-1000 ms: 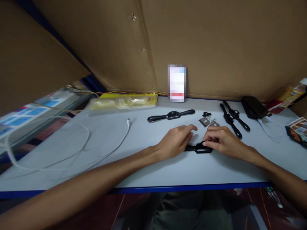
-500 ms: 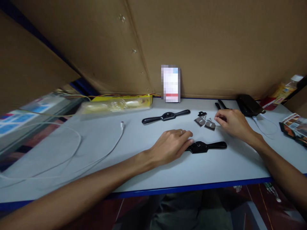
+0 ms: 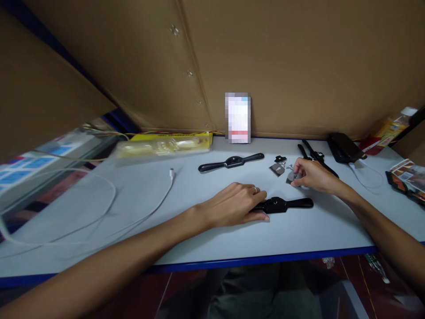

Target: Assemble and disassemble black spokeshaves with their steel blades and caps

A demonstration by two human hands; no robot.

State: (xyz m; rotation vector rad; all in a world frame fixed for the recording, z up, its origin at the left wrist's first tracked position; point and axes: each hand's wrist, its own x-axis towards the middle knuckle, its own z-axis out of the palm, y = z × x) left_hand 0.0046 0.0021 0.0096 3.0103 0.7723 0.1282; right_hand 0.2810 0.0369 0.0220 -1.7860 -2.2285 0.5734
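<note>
My left hand (image 3: 241, 204) is closed round the left handle of a black spokeshave (image 3: 277, 205) lying on the table, fingers behind it and thumb in front. With thumb and fingertips, my right hand (image 3: 308, 175) pinches a grey metal spokeshave blade (image 3: 291, 177), partly hidden by the fingers. Another blade (image 3: 277, 169) lies just left of it, beside a small black cap piece (image 3: 280, 159) and small screws (image 3: 289, 166). Farther back rests a second spokeshave body (image 3: 234, 162). A third black spokeshave (image 3: 318, 156) lies behind my right hand, partly covered by it.
A phone (image 3: 239, 118) with a blurred screen leans on the cardboard wall (image 3: 299, 66). Yellow-backed plastic packaging (image 3: 166, 145) and a white cable (image 3: 159, 201) lie to the left. A black case (image 3: 345, 148), a bottle (image 3: 395, 128) and an orange-black package (image 3: 407, 181) are at the right.
My right hand has moved left and down onto the right-hand blade and now pinches it. My left thumb has shifted to the near side of the spokeshave handle.
</note>
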